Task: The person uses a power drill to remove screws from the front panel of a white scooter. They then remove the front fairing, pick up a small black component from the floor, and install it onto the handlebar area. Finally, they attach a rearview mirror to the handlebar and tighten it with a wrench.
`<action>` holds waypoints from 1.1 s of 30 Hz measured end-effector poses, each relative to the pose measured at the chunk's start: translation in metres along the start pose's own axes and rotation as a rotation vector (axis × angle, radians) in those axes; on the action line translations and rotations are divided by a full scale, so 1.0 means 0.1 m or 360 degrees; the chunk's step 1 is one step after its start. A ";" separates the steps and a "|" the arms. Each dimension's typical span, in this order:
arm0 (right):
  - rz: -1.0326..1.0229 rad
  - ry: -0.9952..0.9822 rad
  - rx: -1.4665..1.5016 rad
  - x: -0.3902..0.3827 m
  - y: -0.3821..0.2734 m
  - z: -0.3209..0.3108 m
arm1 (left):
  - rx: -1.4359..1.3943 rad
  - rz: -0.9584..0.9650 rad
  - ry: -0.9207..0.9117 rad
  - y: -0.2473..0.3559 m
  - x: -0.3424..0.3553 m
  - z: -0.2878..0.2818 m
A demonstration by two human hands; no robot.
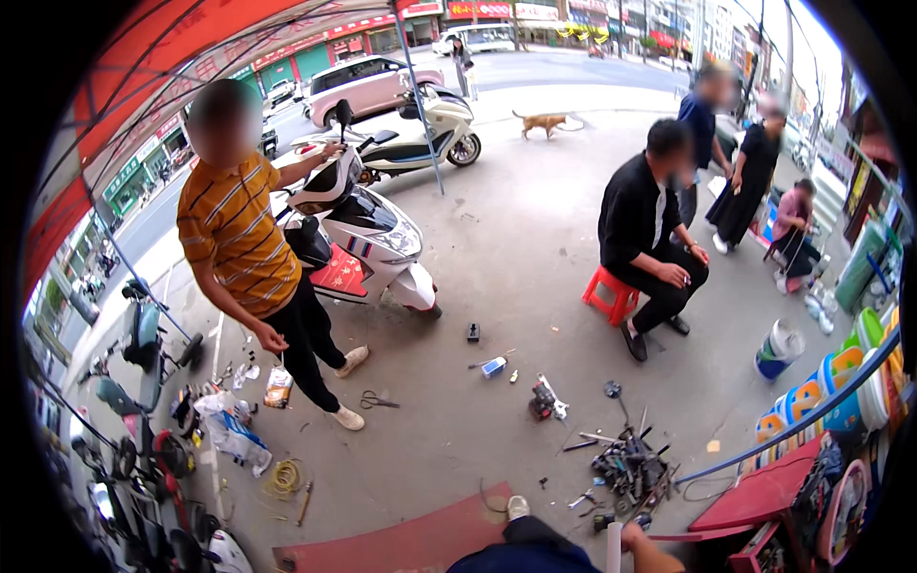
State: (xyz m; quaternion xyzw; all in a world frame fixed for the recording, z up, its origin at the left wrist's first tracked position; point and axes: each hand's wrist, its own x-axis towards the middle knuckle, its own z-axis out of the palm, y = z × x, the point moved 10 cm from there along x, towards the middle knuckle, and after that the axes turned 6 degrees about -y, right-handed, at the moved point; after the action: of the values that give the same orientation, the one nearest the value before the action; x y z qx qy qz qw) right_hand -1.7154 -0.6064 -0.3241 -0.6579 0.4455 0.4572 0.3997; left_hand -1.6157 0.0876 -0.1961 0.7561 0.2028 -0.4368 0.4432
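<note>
My right hand [632, 538] comes in at the lower edge with its fingers looking curled. Right beside it stands a pale narrow strip [614, 548]; whether the hand grips it is not plain. Of my left hand nothing shows. Just beyond my right hand lies a heap of dark metal tools [632, 470] on the pavement, with loose wrenches [580, 498] next to it. Farther off rest a small red-and-black machine part [544, 399] and a blue-and-white box [494, 367].
A person in a striped shirt [239, 239] touches a white scooter [382, 229] at left. Another sits on a red stool [609, 294]. Scissors [378, 400], a yellow hose coil [284, 477] and a plastic bag [232, 432] lie left. Buckets [845, 377] line the right; a red mat [401, 540] lies near me.
</note>
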 end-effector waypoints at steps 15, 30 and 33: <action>-0.1231 0.0245 0.0328 -1.64 -5.53 -0.43 | 0.0235 0.0385 0.0001 0.81 1.21 -1.16; 0.0349 0.0020 0.0322 -1.15 -3.48 0.98 | -0.0552 0.0120 0.0008 4.07 2.94 -2.87; 0.0106 -0.0081 0.0261 -0.77 -4.80 0.70 | -0.0411 -0.0087 -0.0027 4.06 3.16 -3.02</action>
State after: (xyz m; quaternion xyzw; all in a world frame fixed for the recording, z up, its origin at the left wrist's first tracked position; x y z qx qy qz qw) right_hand -1.2898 -0.3875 -0.2115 -0.5959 0.4927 0.4488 0.4480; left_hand -1.0194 0.1049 -0.1932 0.6832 0.2741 -0.4253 0.5266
